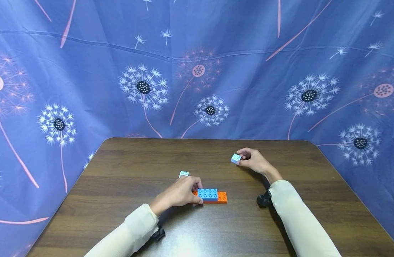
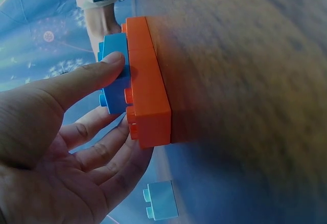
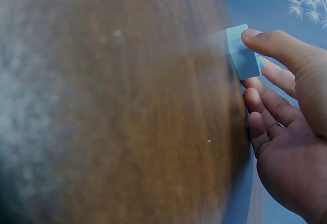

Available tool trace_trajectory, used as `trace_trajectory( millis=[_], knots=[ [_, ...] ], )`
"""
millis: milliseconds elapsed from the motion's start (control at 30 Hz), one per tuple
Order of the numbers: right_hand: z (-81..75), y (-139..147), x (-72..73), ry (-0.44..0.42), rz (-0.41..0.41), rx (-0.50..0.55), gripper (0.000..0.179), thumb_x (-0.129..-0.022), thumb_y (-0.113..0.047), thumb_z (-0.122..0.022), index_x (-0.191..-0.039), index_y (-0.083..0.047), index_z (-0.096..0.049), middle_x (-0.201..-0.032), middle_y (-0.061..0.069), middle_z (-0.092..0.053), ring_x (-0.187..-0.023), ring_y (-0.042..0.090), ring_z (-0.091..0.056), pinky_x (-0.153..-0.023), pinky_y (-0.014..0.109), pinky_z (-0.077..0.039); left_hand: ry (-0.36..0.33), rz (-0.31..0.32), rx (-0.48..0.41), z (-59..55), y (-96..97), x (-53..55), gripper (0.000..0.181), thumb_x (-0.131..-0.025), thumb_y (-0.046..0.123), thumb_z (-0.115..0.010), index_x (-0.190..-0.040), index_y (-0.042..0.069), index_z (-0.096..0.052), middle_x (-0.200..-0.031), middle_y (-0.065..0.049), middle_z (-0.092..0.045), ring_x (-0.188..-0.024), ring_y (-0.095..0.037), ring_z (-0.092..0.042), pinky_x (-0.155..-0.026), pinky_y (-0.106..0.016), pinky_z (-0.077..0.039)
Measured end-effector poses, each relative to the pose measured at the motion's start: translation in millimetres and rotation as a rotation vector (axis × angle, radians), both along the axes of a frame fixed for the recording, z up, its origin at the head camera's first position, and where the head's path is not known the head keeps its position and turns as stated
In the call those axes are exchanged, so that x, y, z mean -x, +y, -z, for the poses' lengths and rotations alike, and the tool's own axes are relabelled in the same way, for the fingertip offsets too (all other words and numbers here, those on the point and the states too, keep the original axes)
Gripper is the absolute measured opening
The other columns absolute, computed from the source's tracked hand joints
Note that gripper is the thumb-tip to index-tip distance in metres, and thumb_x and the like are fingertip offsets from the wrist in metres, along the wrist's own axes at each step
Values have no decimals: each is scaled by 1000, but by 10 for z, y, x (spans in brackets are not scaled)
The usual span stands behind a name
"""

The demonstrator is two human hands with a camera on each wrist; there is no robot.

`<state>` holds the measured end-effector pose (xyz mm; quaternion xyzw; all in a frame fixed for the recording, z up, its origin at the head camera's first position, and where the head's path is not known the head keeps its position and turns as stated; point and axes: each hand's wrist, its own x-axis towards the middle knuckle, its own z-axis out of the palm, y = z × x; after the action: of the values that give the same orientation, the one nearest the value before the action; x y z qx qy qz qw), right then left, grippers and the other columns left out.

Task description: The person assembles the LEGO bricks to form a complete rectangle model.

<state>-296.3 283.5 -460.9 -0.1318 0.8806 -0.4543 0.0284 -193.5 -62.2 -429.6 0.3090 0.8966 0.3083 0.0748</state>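
Observation:
A blue toy building brick [image 1: 207, 193] sits on top of a longer orange brick [image 1: 222, 197] on the table. My left hand [image 1: 183, 191] pinches the blue brick at its left end, thumb on the near side and fingers on the far side. In the left wrist view the thumb lies flat on the blue brick [image 2: 116, 75], above the orange brick [image 2: 149, 81]. Farther back, my right hand [image 1: 255, 161] pinches a small light blue brick [image 1: 235, 158] between thumb and fingers. The right wrist view shows the thumb on this brick's [image 3: 240, 55] side, with the other fingers loosely curled below.
Another small light blue brick [image 1: 184, 174] stands just beyond my left hand, partly hidden by it. The brown wooden table [image 1: 135, 160] ends at a back edge against a blue dandelion-patterned cloth [image 1: 248, 92].

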Motion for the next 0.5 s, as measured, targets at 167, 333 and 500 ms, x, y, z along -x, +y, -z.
trace_trajectory(
  millis=[167, 333, 500],
  knots=[
    [20, -45, 17, 4, 1, -50, 46, -85, -7, -81, -126, 4, -65, -104, 20, -67, -89, 17, -56, -75, 22, -46, 1, -3, -1, -6, -6, 1, 32, -69, 20, -95, -87, 15, -69, -81, 4, -71, -74, -5, -59, -70, -24, -47],
    [34, -62, 32, 17, 2, -66, 43, -84, -7, -80, -124, 3, -66, -102, 17, -68, -89, 18, -56, -75, 23, -46, 0, -4, -1, -10, -8, -2, 32, -69, 20, -95, -88, 14, -69, -81, 4, -71, -74, -6, -60, -70, -24, -46],
    [37, -47, 31, 16, 8, -75, 42, -86, -6, -78, -125, 1, -66, -103, 18, -68, -90, 19, -56, -76, 25, -46, 2, -3, -2, -2, -2, -2, 32, -70, 20, -95, -88, 14, -69, -82, 3, -71, -75, -6, -60, -71, -24, -46]
  ],
)
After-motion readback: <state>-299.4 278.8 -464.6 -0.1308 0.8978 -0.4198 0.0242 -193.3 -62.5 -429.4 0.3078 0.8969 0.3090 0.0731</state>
